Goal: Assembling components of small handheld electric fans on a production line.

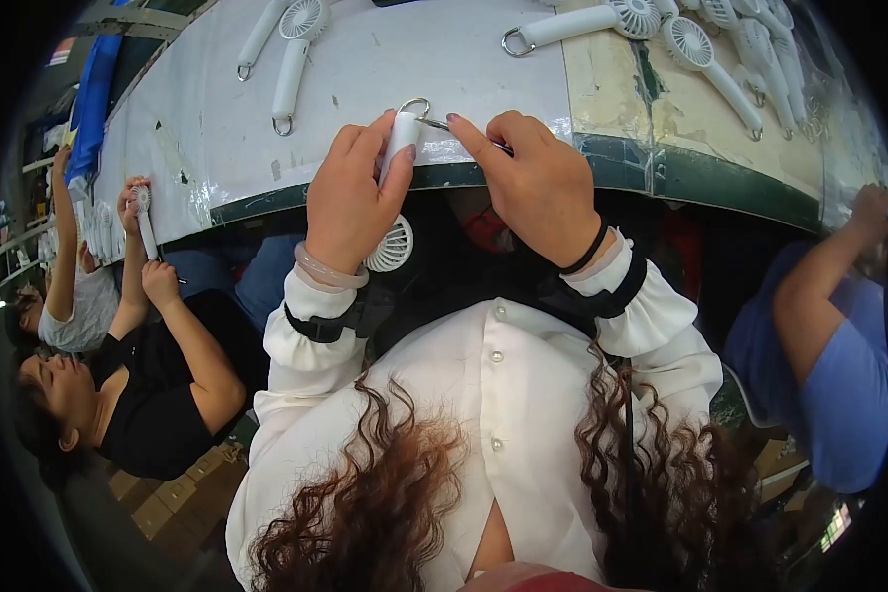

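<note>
My left hand (350, 192) is closed round the handle of a white handheld fan (393, 247), whose round grille hangs below the hand, toward me. At the far end of the handle, a metal ring (416, 103) stands up. My right hand (543, 183) pinches a thin, dark metal tool (432, 123); its tip touches or nearly touches the handle end beside the ring. Fingers hide most of the tool, so its exact kind cannot be made out.
Two white fans (291, 74) lie at the back left of the table (444, 59). Another fan (572, 28) and a heap of fans (750, 59) lie at the back right. A person in black (168, 385) works on my left, another in blue (819, 345) on my right.
</note>
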